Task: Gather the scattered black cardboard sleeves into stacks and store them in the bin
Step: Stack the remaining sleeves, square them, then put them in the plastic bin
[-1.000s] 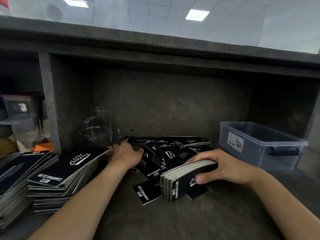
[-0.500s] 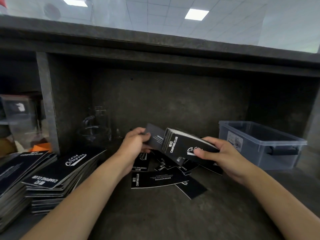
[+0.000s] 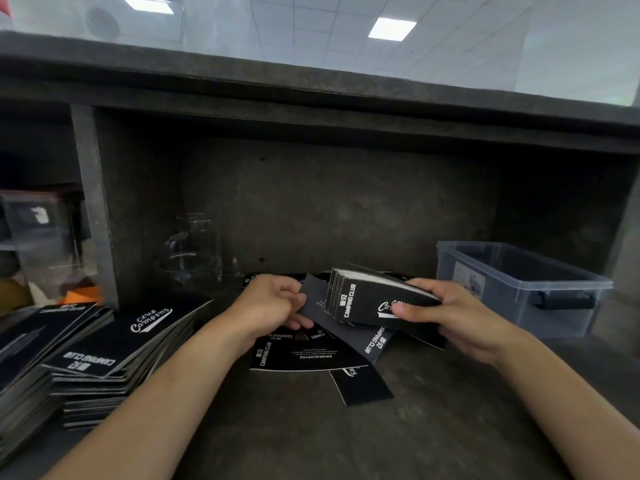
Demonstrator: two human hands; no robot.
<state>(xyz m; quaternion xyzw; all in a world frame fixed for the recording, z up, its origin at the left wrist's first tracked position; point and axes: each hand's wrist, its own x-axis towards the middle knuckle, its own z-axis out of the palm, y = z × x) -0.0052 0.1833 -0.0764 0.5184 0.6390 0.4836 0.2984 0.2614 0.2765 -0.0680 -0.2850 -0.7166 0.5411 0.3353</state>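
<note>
Several loose sleeves (image 3: 304,355) lay scattered on the shelf floor (image 3: 433,427) below my hands, so gathering was only partly done. Two big stacks (image 3: 114,348) sat at the far left, outside the bin (image 3: 491,306), which stood well apart at the right. I saw no sleeves in it from this angle, so I judged storing not yet begun.

My right hand (image 3: 460,317) gripped a small stack (image 3: 374,299) above the shelf floor, thumb pressed on the printed face, fingers curled behind it, clamped tight. My left hand (image 3: 273,303) pinched a single sleeve (image 3: 311,299) by one end, thumb and curled fingers closed on it. Its other end met the small stack, touching or just beside, couldn't tell which.

Judged step: adding that sleeve to the small stack. Remaining: collect the loose ones, then bin every stack.
</note>
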